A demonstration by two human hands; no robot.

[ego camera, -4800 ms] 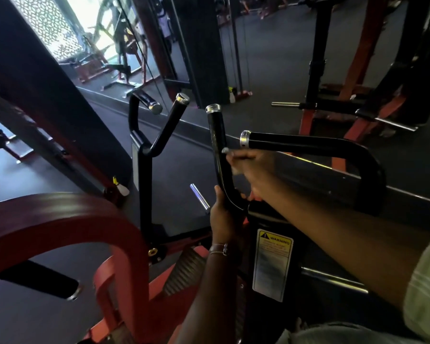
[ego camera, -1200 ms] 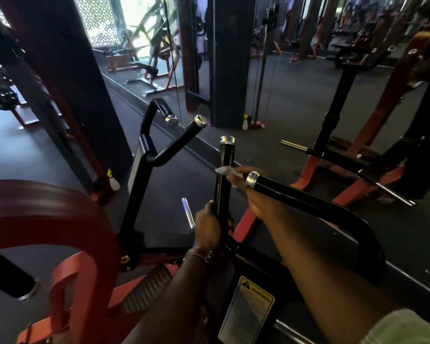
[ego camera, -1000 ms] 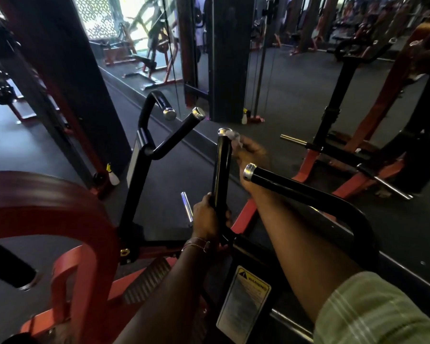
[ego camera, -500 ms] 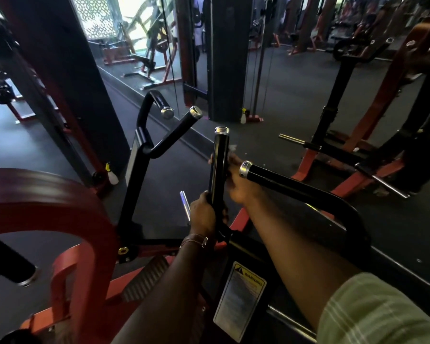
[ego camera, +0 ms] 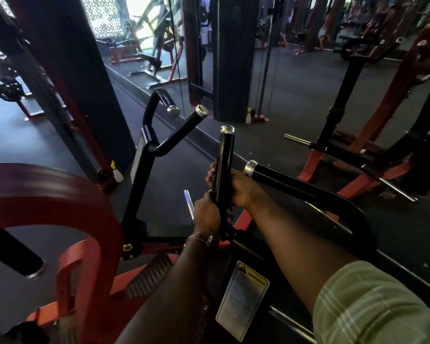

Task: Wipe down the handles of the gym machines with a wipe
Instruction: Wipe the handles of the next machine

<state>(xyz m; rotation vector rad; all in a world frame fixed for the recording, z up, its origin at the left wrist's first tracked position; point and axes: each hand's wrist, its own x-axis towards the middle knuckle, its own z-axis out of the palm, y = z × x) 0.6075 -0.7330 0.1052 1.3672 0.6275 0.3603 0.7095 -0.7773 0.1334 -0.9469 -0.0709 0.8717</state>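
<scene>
Two hands grasp the upright black handle point(ego camera: 223, 165) at frame centre. The left hand point(ego camera: 206, 213) clasps it low. The right hand point(ego camera: 237, 186) wraps it just above; the wipe is hidden.

One sticker point(ego camera: 242, 300) on the machine's black frame point(ego camera: 278, 289) reads "WARNING" — black letters on a yellow band, beside a triangle sign; the small print below is unreadable.

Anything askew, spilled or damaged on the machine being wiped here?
Nothing stands out. Both hands grip the upright black handle, left hand low, right hand above it. The warning label sits flat and whole. The wipe itself is hidden.
</scene>
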